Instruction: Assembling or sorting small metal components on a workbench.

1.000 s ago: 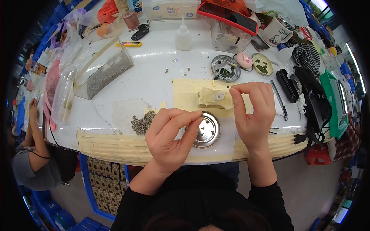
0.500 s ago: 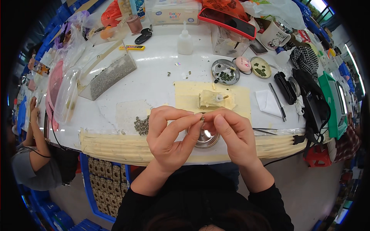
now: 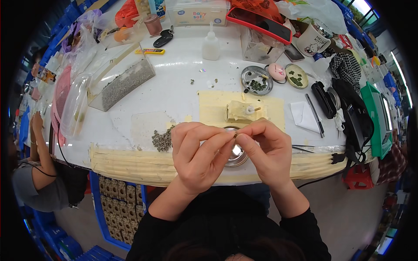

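My left hand [image 3: 196, 154] and my right hand [image 3: 271, 152] meet above the near table edge, fingertips together, both closed in a pinch. Between them is a tiny greenish-brown piece [image 3: 235, 135], mostly covered by the fingers and too small to name. Below the fingertips sits a shiny round metal dish [image 3: 237, 160], partly hidden by the hands. Left of my left hand lies a heap of small grey-green bits [image 3: 161, 141]. Beyond the hands, a tape-wrapped block [image 3: 236, 111] with a small stick rests on a pale yellow sheet [image 3: 210, 103].
A clear tray of grey granules [image 3: 126, 85] stands left. A white squeeze bottle [image 3: 211, 47] is at the back. Round dishes of green pieces [image 3: 257, 89] [image 3: 297, 78], a tool like a pen [image 3: 315, 115] and a black pouch [image 3: 323, 99] lie right. Another person [image 3: 39, 182] sits far left.
Both hands have shifted slightly right, still pinching together. The tiny piece, more visible before, is now more covered by the fingertips.
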The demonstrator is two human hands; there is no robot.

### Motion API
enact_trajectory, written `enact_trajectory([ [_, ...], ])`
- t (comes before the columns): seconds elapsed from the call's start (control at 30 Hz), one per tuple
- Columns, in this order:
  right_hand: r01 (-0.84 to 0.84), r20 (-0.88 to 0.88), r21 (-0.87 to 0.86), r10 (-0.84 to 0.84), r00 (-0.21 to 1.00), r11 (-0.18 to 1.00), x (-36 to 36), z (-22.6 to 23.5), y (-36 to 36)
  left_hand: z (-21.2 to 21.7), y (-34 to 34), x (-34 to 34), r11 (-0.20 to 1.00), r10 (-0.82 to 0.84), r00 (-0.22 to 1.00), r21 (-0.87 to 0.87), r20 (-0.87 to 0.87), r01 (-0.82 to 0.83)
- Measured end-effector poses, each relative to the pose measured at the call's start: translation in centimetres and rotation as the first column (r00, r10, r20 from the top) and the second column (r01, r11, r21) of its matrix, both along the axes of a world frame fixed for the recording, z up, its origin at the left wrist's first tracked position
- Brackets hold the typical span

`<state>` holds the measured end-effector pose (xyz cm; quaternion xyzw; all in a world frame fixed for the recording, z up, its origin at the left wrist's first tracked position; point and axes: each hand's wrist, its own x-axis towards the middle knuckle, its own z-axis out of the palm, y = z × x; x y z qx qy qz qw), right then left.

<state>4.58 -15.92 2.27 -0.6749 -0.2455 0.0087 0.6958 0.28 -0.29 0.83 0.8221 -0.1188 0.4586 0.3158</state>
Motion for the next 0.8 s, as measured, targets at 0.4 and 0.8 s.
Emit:
enact_trajectory([
  [0.4, 0.032, 0.133, -0.100, -0.019, 0.991, 0.994, -0.7, -0.7, -0.2, 0.2, 0.3, 0.0, 0.993, -0.044, 0.999, -0.111, -0.023, 0.041],
  [0.8, 0.044, 0.300, -0.154, 0.004, 0.954, 0.987, -1.3, 0.8, -1.1, -0.2, 0.0, 0.3, 0.997, 0.009, 0.999, -0.078, -0.040, -0.013],
])
